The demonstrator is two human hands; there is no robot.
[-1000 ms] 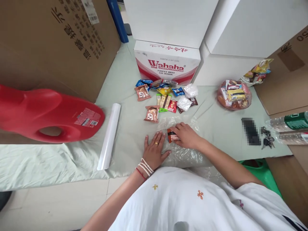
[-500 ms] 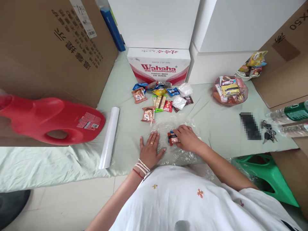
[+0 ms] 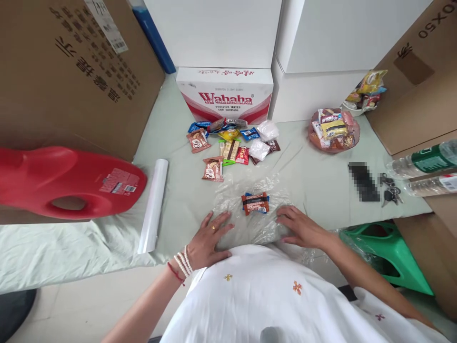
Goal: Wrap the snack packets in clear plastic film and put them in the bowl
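Observation:
A clear plastic sheet (image 3: 235, 195) lies spread on the pale green cloth in front of me. Two or three small wrapped snacks (image 3: 254, 203) sit stacked on its middle. My left hand (image 3: 208, 234), with a ring and bead bracelets, rests flat on the sheet's near left edge, fingers spread. My right hand (image 3: 302, 229) lies flat on the near right edge, fingers stretched out. Neither hand holds anything. Both are a short way nearer to me than the snacks.
A pile of wrapped snacks (image 3: 230, 143) lies beyond the sheet, before a Wahaha box (image 3: 225, 93). A white roll (image 3: 153, 205) and red jug (image 3: 67, 183) lie left. A snack-filled plate (image 3: 333, 131), keys (image 3: 391, 194) and bottles (image 3: 424, 162) are right; a green stool (image 3: 389, 247) stands below.
My right hand has let go of the snacks and drawn back to the sheet's near right edge. My left hand slid back towards me too. The snacks stay on the sheet.

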